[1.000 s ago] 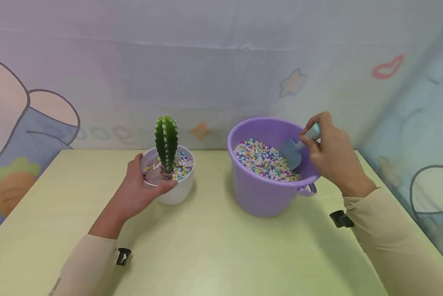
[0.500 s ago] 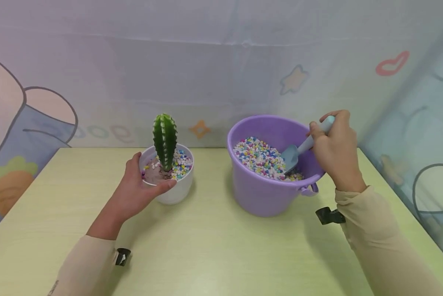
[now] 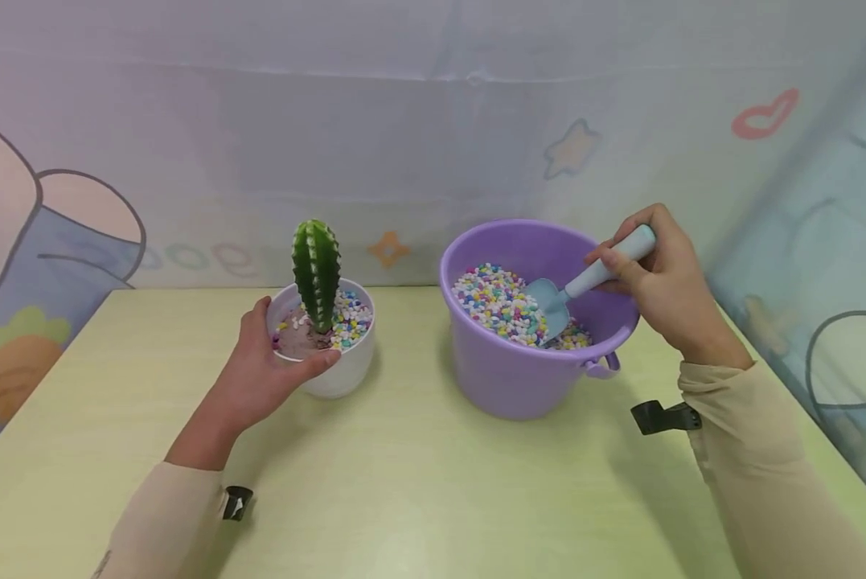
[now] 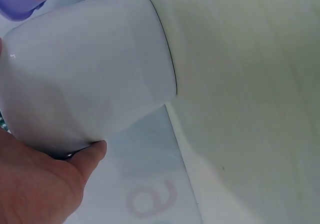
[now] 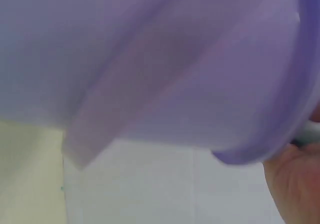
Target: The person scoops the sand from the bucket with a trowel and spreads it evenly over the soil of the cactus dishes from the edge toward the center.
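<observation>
My left hand [image 3: 266, 378] grips the near left side of a white plant pot [image 3: 340, 374], thumb along the front rim. A green cactus [image 3: 317, 273] stands upright in it, with brown soil on the left and colourful pebbles [image 3: 353, 322] on the right. In the left wrist view the pot [image 4: 95, 69] fills the upper left, with fingers at its side. My right hand [image 3: 664, 281] holds a light blue trowel [image 3: 599, 269] by the handle. Its blade dips into multicoloured pebbles [image 3: 498, 297] inside a purple bucket [image 3: 519, 386]. The bucket's wall [image 5: 200, 99] dominates the right wrist view.
Pot and bucket stand apart on a pale wooden table [image 3: 418, 482], near its back edge. A printed cloth backdrop [image 3: 404, 145] rises behind them and along the right side. A bucket handle [image 3: 602, 367] sticks out at the bucket's front right.
The trowel blade has moved left into the pebbles, and its handle has tilted lower to the right. My right hand has shifted with it. The left hand keeps its grip on the pot.
</observation>
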Demonstrator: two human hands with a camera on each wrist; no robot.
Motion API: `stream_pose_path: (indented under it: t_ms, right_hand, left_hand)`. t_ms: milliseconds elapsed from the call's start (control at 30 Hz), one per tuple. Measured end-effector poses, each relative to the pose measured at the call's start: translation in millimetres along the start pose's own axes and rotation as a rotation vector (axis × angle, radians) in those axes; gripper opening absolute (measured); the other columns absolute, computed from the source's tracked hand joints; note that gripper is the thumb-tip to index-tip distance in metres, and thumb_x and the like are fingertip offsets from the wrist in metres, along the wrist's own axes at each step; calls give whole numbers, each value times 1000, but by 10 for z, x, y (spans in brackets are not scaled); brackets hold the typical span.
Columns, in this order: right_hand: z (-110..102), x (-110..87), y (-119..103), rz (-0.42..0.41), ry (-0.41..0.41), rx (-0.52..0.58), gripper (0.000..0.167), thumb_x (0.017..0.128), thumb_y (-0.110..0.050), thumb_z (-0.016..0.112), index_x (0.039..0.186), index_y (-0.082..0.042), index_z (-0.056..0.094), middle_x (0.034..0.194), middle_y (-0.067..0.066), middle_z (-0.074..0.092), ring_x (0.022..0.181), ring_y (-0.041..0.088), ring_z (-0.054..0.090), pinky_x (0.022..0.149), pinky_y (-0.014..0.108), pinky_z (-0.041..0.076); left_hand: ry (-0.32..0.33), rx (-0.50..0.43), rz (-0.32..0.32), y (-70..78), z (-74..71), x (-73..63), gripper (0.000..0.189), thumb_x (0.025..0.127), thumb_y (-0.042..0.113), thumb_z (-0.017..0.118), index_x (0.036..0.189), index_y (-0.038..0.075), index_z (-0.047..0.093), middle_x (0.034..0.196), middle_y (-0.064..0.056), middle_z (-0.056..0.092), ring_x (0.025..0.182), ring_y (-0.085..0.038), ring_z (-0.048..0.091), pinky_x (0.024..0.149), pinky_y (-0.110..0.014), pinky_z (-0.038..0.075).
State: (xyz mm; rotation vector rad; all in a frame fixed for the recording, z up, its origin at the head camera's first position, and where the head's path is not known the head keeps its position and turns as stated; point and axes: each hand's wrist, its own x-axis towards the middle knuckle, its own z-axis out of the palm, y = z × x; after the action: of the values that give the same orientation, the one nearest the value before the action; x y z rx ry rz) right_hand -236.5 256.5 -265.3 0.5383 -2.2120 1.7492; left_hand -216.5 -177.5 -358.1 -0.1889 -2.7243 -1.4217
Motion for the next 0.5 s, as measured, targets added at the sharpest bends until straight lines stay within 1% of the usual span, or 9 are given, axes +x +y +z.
stream_pose_path:
  t_ms: [33, 67, 267, 400, 500]
  right_hand:
    - [-3, 6, 7, -1, -13, 14, 15, 98, 0, 56, 103, 1, 42, 96, 19, 65, 85, 21, 71, 75, 30, 55]
    - [1, 9, 12, -2, -14, 1, 15, 98, -1, 56, 103, 1, 42, 96, 19, 65, 84, 20, 71, 75, 31, 55]
    - [77, 16, 3, 60, 59, -196, 20, 101, -8, 53, 110, -6, 36, 104, 22, 60, 78, 17, 70, 75, 32, 56]
    - [85, 13, -9, 81, 67, -223, 21, 102, -9, 52, 111, -7, 34, 106, 26, 61, 74, 17, 71, 74, 31, 56]
    - [88, 10, -3, 82, 52, -221, 20, 102, -9, 51, 112, -6, 34, 107, 26, 58, 76, 16, 70, 74, 30, 56]
  left_hand:
    - [1, 1, -3, -4, 1, -8, 117, 80, 51, 78, 154, 1, 1, 146, -24, 19, 131, -39, 33, 104, -54, 31]
    - [5, 3, -5, -5, 3, -16, 118, 80, 52, 77, 154, 1, 1, 147, -24, 19, 131, -39, 33, 105, -54, 31]
    - [51, 25, -13, 18, 48, -37, 122, 79, 58, 76, 155, 3, -1, 149, -24, 19, 132, -40, 33, 105, -56, 30]
    - [66, 20, -22, 28, 75, -46, 122, 78, 60, 76, 155, 4, -1, 149, -22, 19, 132, -39, 33, 105, -56, 30]
    - [71, 30, -31, 19, 84, -64, 123, 78, 61, 75, 155, 5, -2, 149, -22, 18, 133, -40, 32, 105, -57, 30]
